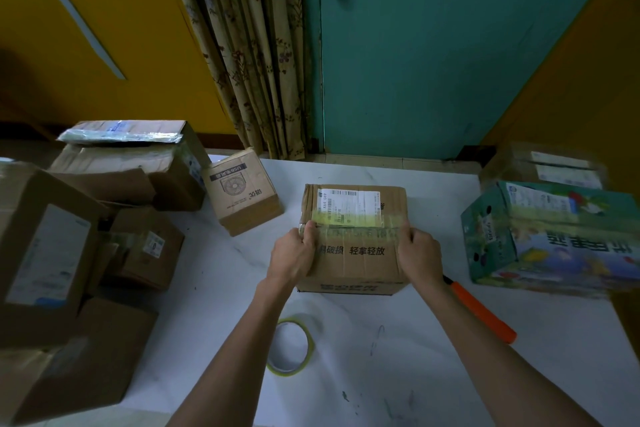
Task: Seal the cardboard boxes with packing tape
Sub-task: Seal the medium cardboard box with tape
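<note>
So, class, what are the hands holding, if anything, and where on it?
The left hand and right hand grip the cardboard box by its opposite top side edges, at the ends of the tape strip.

A cardboard box (355, 253) sits mid-counter (433, 374), with the left hand (294, 255) gripping its left edge and the right hand (419, 253) gripping its right. A tape roll (309, 346) lies near of it, and a handled tool (481, 312) to its near right. A carton (550, 236) stands at the right with another box (547, 166) behind it. A pile of boxes (86, 218) fills the left end.
</note>
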Demonstrator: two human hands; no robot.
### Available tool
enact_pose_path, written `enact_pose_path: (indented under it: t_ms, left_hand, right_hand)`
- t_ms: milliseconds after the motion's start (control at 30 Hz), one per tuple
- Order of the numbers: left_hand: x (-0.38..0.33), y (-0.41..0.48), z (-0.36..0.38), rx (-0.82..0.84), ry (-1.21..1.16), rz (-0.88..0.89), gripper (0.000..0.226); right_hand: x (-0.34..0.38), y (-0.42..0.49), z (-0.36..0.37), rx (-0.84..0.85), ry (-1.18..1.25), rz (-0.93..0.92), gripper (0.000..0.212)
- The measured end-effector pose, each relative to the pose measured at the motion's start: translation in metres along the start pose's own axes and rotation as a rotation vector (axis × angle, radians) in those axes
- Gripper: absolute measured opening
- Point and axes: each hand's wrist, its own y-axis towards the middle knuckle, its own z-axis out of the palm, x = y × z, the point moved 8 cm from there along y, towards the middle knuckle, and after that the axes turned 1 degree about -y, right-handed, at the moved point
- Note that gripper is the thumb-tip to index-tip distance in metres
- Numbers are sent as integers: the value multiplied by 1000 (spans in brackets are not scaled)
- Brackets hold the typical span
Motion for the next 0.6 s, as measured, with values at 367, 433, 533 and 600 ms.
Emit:
enact_pose_path:
  t_ms: [367,433,533,600]
  left_hand:
    - [-13,2,-4,-123,41,-137,73]
    - [-19,1,-9,-159,65,-89,66]
    - [-26,0,-12,-158,63,-55,62]
    - [-21,4,-11,-139,47,-59,65]
  right_hand:
    - [16,4,7,5,-94,43,65]
    - [17,2,2,-28,-87,16,67]
    - [18,6,-2,-17,-85,13,66]
    - [17,2,-1,44,-28,63,65]
